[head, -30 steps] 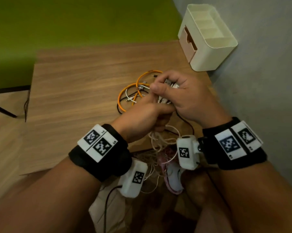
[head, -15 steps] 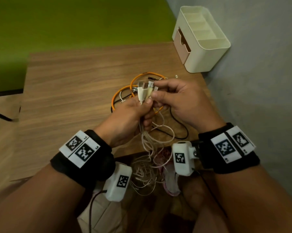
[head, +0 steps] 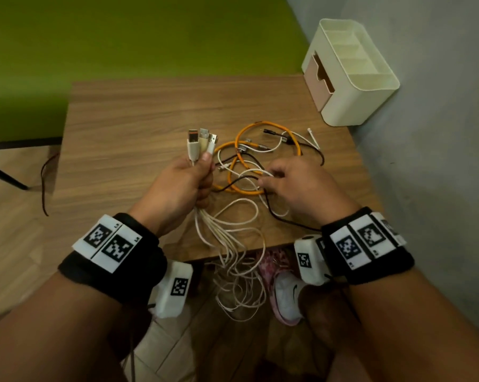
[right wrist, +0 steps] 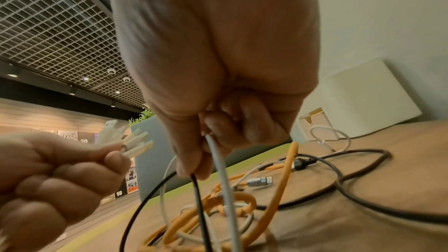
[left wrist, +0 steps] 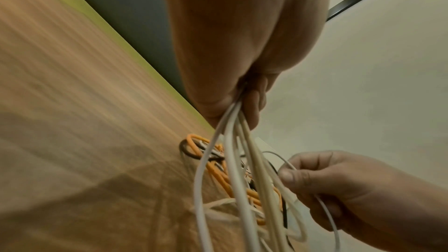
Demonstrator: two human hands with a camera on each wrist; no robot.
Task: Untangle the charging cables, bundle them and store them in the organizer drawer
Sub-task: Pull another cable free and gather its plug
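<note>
My left hand (head: 190,180) grips a bunch of white cables just below their USB plugs (head: 201,142), which stick up above the fist. Their white cords (head: 233,260) hang in loops off the table's near edge; the same cords (left wrist: 232,160) leave the fist in the left wrist view. My right hand (head: 271,179) pinches a thin white cable (right wrist: 218,160) over the tangle, with a black cable (right wrist: 198,194) running beside its thumb. Orange cables (head: 249,166) and a black cable (head: 271,208) lie tangled on the wooden table (head: 139,128). The cream organizer (head: 351,75) stands at the back right.
The organizer's tan drawer (head: 317,81) faces left and looks shut. A grey wall (head: 439,133) runs along the table's right side. A loose white connector (head: 314,137) lies near the organizer. Below the near edge there is a shoe (head: 286,296) on the floor.
My hands have come apart. The left one keeps the white plugs and has moved left. The right one has let go of the plugs and dropped to the tangle, pinching a white cable.
</note>
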